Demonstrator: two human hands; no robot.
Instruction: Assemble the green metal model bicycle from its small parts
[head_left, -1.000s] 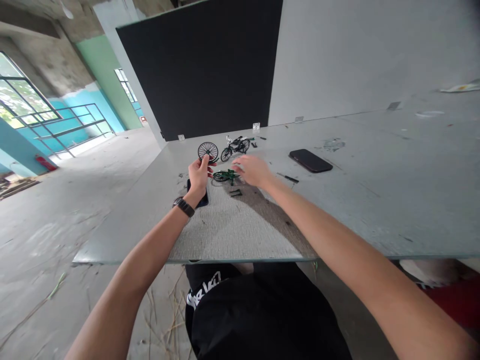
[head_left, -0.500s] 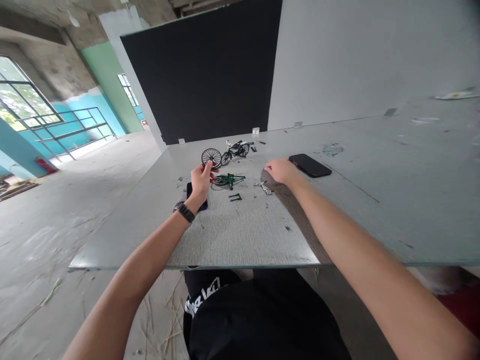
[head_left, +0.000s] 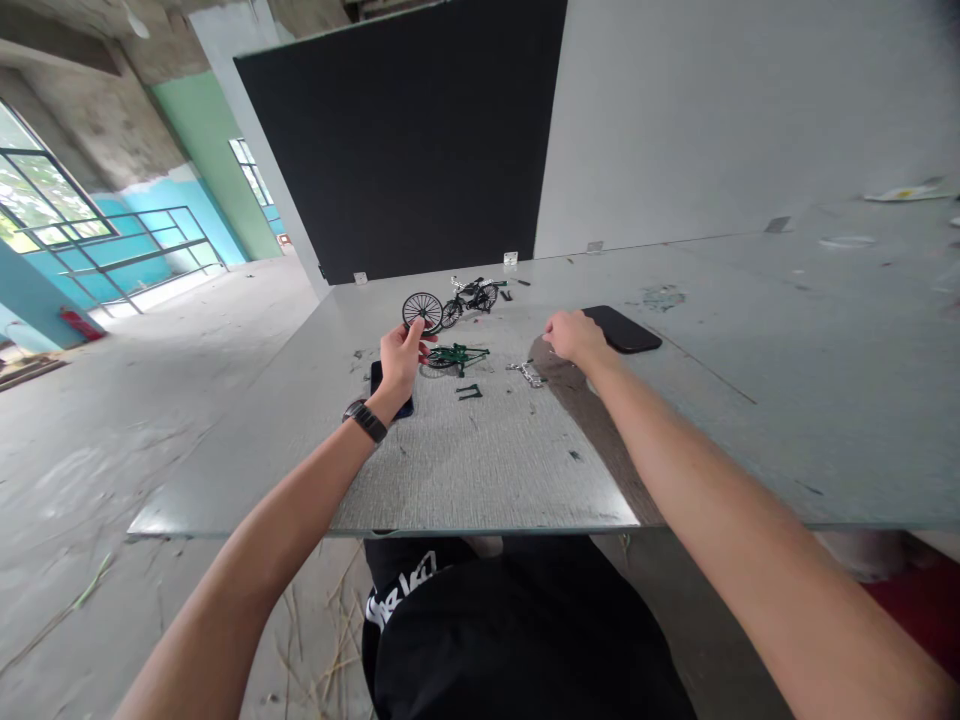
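Observation:
My left hand (head_left: 401,360) pinches a small black spoked toy bicycle wheel (head_left: 422,311) and holds it up above the table. Just right of those fingers lies a green toy bicycle frame (head_left: 459,355), with a dark wheel at its left end. A small green fork-shaped part (head_left: 469,391) rests nearer to me. My right hand (head_left: 574,335) is closed low over the table; a tiny pale bit shows at its fingertips, too small to name. Silvery small parts (head_left: 529,374) lie to its left. Behind, a black model bicycle (head_left: 472,297) stands with its wheels on.
A dark phone (head_left: 624,329) lies beside my right hand, and another phone (head_left: 405,407) lies partly under my left wrist. Small dark pieces (head_left: 506,295) are near the model bicycle. A black panel (head_left: 405,150) rises behind the grey table (head_left: 480,470), whose front edge is close to me.
My right hand has shifted slightly right and up, away from the silvery parts. My left hand keeps its hold on the wheel. The whole view has tilted a little.

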